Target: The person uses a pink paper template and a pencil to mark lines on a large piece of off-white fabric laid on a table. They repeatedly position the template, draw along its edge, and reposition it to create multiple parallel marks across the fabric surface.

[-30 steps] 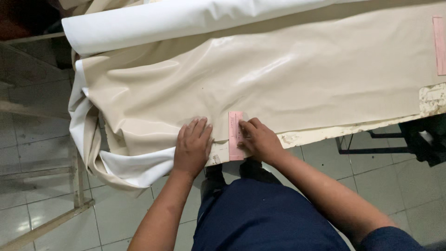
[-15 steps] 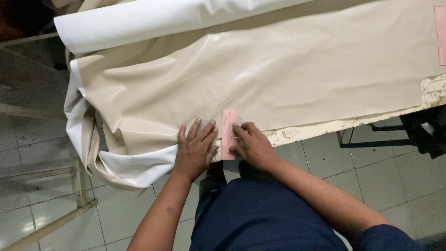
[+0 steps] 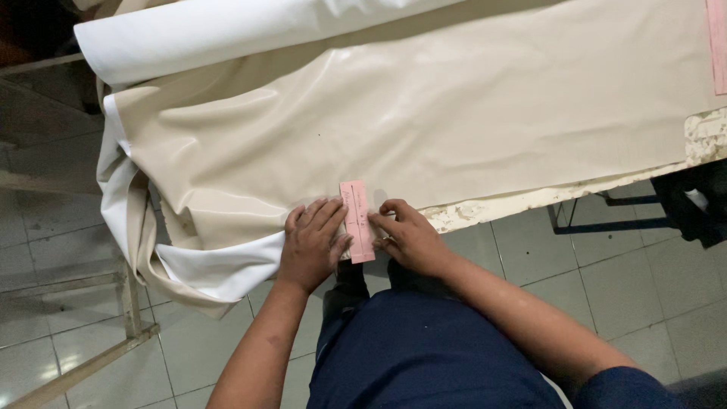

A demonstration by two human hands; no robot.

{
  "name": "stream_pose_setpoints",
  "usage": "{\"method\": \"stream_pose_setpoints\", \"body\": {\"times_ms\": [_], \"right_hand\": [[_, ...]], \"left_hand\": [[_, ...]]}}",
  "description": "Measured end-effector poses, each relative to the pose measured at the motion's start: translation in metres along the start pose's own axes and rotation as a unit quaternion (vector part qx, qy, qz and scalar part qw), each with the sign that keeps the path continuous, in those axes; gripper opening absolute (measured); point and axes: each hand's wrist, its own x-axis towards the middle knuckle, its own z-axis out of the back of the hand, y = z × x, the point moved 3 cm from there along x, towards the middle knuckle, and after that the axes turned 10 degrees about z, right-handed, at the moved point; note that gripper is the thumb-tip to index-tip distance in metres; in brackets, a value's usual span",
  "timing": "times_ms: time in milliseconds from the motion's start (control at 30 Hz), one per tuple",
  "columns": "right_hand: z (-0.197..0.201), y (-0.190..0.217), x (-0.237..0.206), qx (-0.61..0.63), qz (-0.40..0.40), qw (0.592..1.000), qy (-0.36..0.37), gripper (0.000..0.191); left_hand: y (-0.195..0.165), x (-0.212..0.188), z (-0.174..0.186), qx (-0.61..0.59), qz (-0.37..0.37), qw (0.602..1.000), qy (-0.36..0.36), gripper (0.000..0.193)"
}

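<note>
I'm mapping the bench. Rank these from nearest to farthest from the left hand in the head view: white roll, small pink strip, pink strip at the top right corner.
1. Small pink strip, touching the left hand on its right.
2. White roll, along the far edge.
3. Corner pink strip, far right.

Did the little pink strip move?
Yes. The pink strip slid left along the table edge, toward the hanging fold of the beige sheet.

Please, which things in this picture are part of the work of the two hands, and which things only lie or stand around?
In the work:
left hand, flat on the sheet
right hand, at the strip
small pink strip, between the hands
beige glossy sheet, on the table edge

Only around:
white roll
second pink strip
wooden frame
dark metal stand
</note>
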Motion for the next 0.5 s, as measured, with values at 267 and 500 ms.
{"method": "stream_pose_setpoints", "body": {"times_ms": [267, 500], "right_hand": [[0.001, -0.001, -0.005, -0.011, -0.01, 0.999, -0.029, 0.048], [0.001, -0.004, -0.005, -0.001, -0.014, 1.0, -0.021, 0.05]], "left_hand": [[0.002, -0.002, -0.009, 0.043, 0.002, 0.999, -0.013, 0.054], [0.002, -0.003, -0.014, 0.068, 0.016, 0.997, -0.015, 0.054]]}}
